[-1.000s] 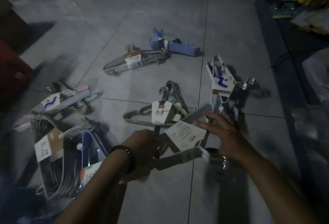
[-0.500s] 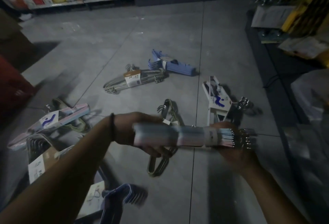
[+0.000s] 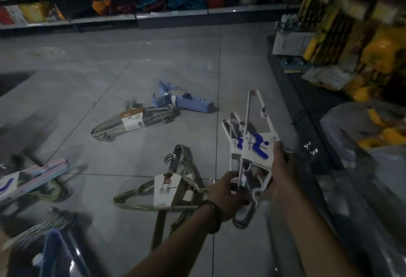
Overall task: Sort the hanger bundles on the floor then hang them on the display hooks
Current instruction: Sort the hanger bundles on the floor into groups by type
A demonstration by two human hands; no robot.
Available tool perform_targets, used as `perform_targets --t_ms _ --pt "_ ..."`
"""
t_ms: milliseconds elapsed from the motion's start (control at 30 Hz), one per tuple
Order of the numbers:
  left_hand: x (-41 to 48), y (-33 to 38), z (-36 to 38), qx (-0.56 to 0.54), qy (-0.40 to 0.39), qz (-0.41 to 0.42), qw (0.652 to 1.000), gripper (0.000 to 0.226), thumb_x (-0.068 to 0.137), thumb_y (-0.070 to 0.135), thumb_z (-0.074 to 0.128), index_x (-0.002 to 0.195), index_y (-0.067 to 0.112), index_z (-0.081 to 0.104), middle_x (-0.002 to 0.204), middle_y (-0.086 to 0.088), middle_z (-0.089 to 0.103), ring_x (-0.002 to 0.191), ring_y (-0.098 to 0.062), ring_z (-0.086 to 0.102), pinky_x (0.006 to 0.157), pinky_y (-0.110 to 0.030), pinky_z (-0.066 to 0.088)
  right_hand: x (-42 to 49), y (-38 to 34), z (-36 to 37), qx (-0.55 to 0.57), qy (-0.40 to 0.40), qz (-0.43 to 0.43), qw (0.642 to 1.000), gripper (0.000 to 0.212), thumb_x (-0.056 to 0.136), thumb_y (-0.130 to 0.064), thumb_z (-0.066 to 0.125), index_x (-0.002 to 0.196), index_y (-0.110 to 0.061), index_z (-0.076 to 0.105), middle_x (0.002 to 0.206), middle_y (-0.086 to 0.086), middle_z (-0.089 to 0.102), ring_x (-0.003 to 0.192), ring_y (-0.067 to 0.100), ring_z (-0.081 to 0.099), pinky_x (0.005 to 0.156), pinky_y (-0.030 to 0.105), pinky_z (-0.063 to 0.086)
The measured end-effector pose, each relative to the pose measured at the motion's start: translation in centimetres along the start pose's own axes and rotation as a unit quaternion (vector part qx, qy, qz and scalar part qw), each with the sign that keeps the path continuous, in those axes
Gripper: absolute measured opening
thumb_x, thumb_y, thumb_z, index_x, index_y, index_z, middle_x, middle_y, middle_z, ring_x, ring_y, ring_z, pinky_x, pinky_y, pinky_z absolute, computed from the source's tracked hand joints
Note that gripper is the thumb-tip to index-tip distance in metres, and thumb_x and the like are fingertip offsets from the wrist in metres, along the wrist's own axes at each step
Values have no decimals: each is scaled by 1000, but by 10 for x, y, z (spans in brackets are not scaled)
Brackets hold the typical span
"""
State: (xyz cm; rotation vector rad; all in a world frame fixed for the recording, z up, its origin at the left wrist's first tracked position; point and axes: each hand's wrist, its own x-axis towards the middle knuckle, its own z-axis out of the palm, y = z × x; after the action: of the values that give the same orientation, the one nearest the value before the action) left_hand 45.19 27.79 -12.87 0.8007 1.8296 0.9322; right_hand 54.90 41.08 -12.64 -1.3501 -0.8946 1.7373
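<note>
Hangers: one white bundle (image 3: 257, 147) gripped by left hand (image 3: 228, 191), right hand (image 3: 281, 166); one blue bundle (image 3: 189, 103) beyond.

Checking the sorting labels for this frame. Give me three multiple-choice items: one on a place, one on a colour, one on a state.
1. Where is the blue hanger bundle?
A. on the floor, just beyond the grey bundle
B. on a shelf
C. on a display hook

2. What colour is the figure printed on the card of the white hanger bundle?
A. red
B. blue
C. green

3. What is the state of the white hanger bundle?
A. lying untouched
B. gripped by the left hand and the right hand
C. hanging on a hook

Answers:
1 A, it lies on the tiles behind the grey bundle.
2 B, the print is blue on white.
3 B, fingers of both hands curl on it.
</note>
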Motion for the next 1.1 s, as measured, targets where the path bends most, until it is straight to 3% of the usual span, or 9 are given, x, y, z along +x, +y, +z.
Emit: perform_targets --t_ms 167,267,333,433,500,600,733,900,1100 --pt "38 17 19 33 75 -3 997 31 99 16 62 128 24 61 115 0 70 102 -20 67 94 -40 58 45 6 5 -129 -34 -33 991 32 100 -49 61 113 -21 65 96 7 79 82 27 78 71 43 64" --pt "52 21 25 70 107 -15 992 27 101 22 61 128 19 57 121 -2 67 99 -16 59 78 -23 49 69 4 13 -154 -72 9 985 23 99 -41 65 113 -22 68 99 5 80 89 30 78 87 53 62" --pt "61 18 28 62 133 -22 989 32 100 21 64 130 22 54 123 -1 66 94 -14 57 69 -18 43 80 10 19 -174 -71 4 982 16 101 -32 64 112 -21 69 98 3 79 89 27 78 88 51 62" --pt "71 17 27 61 141 -20 988 39 99 15 62 136 23 50 127 -2 65 99 -13 58 82 -25 49 81 18 29 -200 -48 -47 977 12 103 -21 60 112 -28 65 97 -5 75 84 15 75 63 32 59" --pt "80 16 22 149 123 -21 981 42 101 22 60 141 22 48 134 -7 56 118 -22 56 99 -36 51 87 28 28 -226 -35 -46 972 19 101 -20 61 116 -31 66 102 -7 74 85 14 74 57 27 56" --pt "86 10 19 231 72 -62 968 49 101 29 59 147 21 45 142 -13 46 131 -34 48 110 -46 46 99 42 14 -264 -59 -22 963 33 96 -16 66 126 -29 68 118 -3 74 96 18 71 68 31 59" --pt "89 3 21 196 56 -69 976 42 102 19 58 142 16 45 132 -13 61 120 -31 61 100 -38 53 106 46 4 -280 -81 -26 956 31 94 -14 70 122 -26 70 116 -1 75 104 24 72 95 52 59" --pt "84 2 14 159 69 -70 982 37 104 22 58 139 16 52 130 -11 64 116 -28 63 95 -36 54 103 52 2 -321 -86 -50 942 31 101 -28 63 131 -31 63 121 -4 72 107 22 69 95 53 58" --pt "52 -11 -13 201 44 1 979 44 102 21 59 146 22 50 142 -7 59 129 -25 58 106 -37 51 85 58 3 -383 -61 -73 919 27 97 -28 67 124 -29 64 122 -3 71 108 25 68 98 53 56"
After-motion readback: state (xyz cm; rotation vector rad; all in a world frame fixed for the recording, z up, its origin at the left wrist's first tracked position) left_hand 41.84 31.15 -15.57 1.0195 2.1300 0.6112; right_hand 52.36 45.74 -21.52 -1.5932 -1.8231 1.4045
